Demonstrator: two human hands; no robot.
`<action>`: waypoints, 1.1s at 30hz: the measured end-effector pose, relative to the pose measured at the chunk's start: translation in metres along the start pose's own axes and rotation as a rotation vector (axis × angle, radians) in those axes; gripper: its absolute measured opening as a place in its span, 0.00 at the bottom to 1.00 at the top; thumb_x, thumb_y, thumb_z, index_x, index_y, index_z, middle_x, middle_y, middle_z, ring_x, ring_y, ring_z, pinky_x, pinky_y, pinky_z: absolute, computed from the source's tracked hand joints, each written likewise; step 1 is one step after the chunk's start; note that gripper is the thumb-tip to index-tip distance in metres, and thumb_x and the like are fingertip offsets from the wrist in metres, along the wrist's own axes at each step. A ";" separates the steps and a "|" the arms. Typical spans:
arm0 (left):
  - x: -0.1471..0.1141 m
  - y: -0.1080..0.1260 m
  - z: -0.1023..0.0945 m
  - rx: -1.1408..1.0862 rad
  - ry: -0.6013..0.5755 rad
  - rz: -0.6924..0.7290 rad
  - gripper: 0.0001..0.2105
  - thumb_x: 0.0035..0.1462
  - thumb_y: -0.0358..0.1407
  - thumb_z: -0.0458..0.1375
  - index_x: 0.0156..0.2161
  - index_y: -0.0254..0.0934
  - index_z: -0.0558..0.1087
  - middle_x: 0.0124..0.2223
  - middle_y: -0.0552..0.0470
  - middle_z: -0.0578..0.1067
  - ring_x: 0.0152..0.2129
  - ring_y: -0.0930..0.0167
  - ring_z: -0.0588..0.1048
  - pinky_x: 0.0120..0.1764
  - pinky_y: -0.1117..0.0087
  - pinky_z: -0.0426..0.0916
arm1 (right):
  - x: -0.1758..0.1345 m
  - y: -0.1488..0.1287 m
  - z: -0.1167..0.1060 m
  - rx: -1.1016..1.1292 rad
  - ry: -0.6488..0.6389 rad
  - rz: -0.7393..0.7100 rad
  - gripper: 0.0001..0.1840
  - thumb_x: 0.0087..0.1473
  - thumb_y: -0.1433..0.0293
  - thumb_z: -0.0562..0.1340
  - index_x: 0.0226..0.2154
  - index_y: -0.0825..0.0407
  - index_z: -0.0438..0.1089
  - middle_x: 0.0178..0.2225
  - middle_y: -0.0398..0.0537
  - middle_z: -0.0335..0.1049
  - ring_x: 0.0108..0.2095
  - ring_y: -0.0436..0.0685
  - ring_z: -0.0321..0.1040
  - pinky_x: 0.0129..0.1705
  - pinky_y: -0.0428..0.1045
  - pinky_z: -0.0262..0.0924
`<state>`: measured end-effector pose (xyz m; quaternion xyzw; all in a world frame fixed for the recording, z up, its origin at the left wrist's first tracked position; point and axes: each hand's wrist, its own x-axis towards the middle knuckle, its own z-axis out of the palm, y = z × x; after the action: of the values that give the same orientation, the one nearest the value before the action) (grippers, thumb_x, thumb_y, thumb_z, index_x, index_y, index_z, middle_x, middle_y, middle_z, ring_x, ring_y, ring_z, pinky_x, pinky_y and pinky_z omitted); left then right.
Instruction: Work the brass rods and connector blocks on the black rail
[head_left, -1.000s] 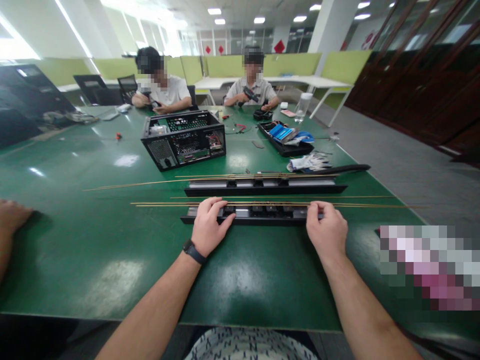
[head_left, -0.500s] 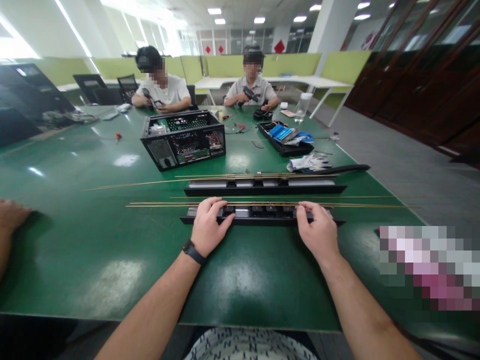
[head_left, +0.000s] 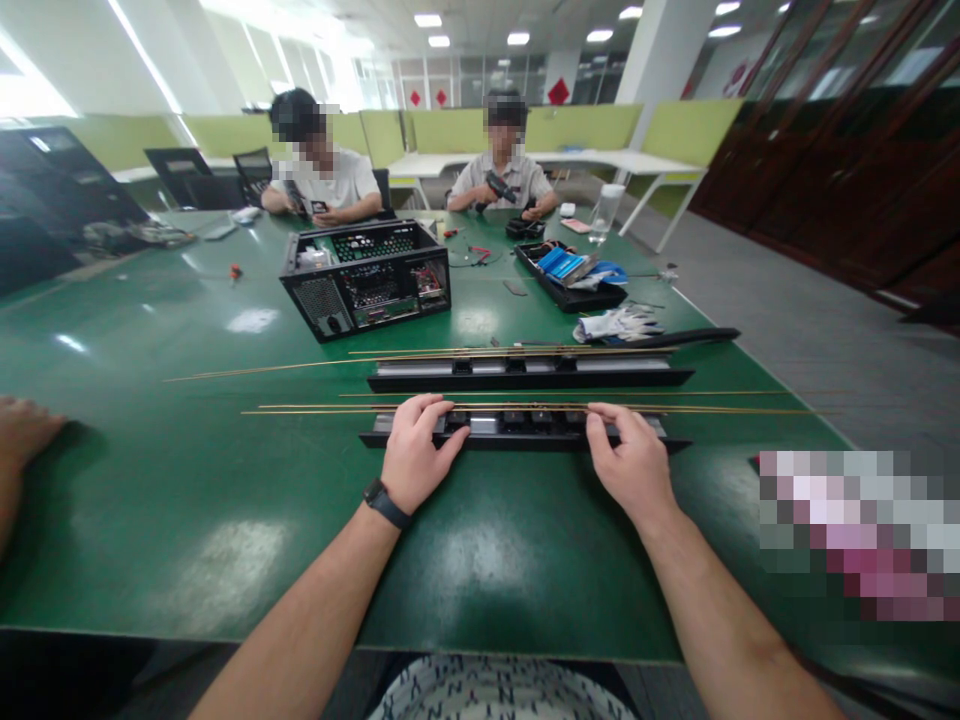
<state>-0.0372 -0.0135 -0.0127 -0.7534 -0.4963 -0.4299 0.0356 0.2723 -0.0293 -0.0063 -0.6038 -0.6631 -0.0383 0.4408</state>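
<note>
Crosswise before me on the green table [head_left: 300, 540] lies a long black rail [head_left: 491, 443] with a silvery channel and small black blocks inside. Several thin brass-coloured rods [head_left: 727, 409] run along its far side and stick out past both ends. My left hand [head_left: 416, 455], with a dark watch on the wrist, grips the rail's left part, thumb at the near edge and fingers over the rods. Toward the rail's right end, my right hand [head_left: 634, 455] pinches a rod between thumb and fingertips. A second black rail [head_left: 525, 381] with similar rods lies just beyond, parallel.
An opened computer case [head_left: 360, 290] stands beyond the rails. White gloves [head_left: 619, 324] and a black tray [head_left: 585, 298] with blue items lie farther right. Two people sit across the table; another person's hand [head_left: 26, 430] rests at the left edge. A blurred patch covers something at right.
My right hand has shifted slightly left, and the left end of one rod reaches a little farther left. My left hand and the rails have stayed in place.
</note>
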 end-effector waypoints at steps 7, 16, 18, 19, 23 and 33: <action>0.000 -0.001 0.000 -0.001 0.000 0.004 0.15 0.60 0.38 0.67 0.51 0.39 0.74 0.53 0.43 0.76 0.53 0.58 0.74 0.58 0.53 0.70 | 0.003 0.007 -0.004 -0.155 0.057 0.159 0.16 0.64 0.61 0.57 0.41 0.52 0.77 0.37 0.54 0.81 0.42 0.65 0.75 0.49 0.58 0.64; 0.000 -0.001 0.000 -0.005 -0.005 0.003 0.15 0.61 0.39 0.66 0.51 0.39 0.74 0.53 0.43 0.76 0.53 0.59 0.74 0.58 0.53 0.70 | 0.005 0.012 -0.005 -0.181 0.088 0.245 0.16 0.63 0.61 0.57 0.39 0.51 0.77 0.37 0.54 0.80 0.42 0.65 0.74 0.48 0.57 0.62; 0.000 -0.001 0.000 -0.005 -0.005 0.003 0.15 0.61 0.39 0.66 0.51 0.40 0.74 0.53 0.43 0.76 0.53 0.59 0.74 0.59 0.53 0.70 | 0.003 0.008 -0.004 -0.146 0.075 0.211 0.15 0.64 0.61 0.57 0.40 0.50 0.77 0.37 0.53 0.80 0.42 0.64 0.74 0.49 0.57 0.63; 0.000 -0.001 0.000 -0.006 -0.006 0.001 0.15 0.61 0.39 0.66 0.51 0.40 0.74 0.53 0.43 0.76 0.53 0.59 0.74 0.59 0.53 0.70 | 0.003 0.006 -0.004 -0.128 0.064 0.184 0.15 0.64 0.61 0.57 0.40 0.50 0.77 0.38 0.53 0.81 0.42 0.64 0.74 0.49 0.57 0.63; 0.000 0.000 0.000 -0.011 -0.013 -0.012 0.15 0.61 0.39 0.66 0.51 0.40 0.74 0.53 0.43 0.76 0.53 0.59 0.74 0.59 0.52 0.70 | 0.001 -0.001 -0.003 -0.039 0.008 0.072 0.15 0.65 0.61 0.58 0.43 0.50 0.77 0.40 0.52 0.80 0.43 0.63 0.75 0.51 0.57 0.65; 0.000 -0.001 -0.001 -0.005 -0.013 -0.004 0.15 0.61 0.39 0.66 0.51 0.39 0.74 0.53 0.43 0.76 0.53 0.59 0.73 0.59 0.53 0.70 | 0.000 -0.004 -0.002 0.047 -0.041 -0.012 0.15 0.65 0.60 0.61 0.46 0.51 0.76 0.41 0.52 0.81 0.43 0.62 0.77 0.52 0.59 0.67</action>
<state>-0.0381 -0.0136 -0.0124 -0.7553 -0.4970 -0.4263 0.0294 0.2698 -0.0320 -0.0028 -0.5900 -0.6763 -0.0130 0.4408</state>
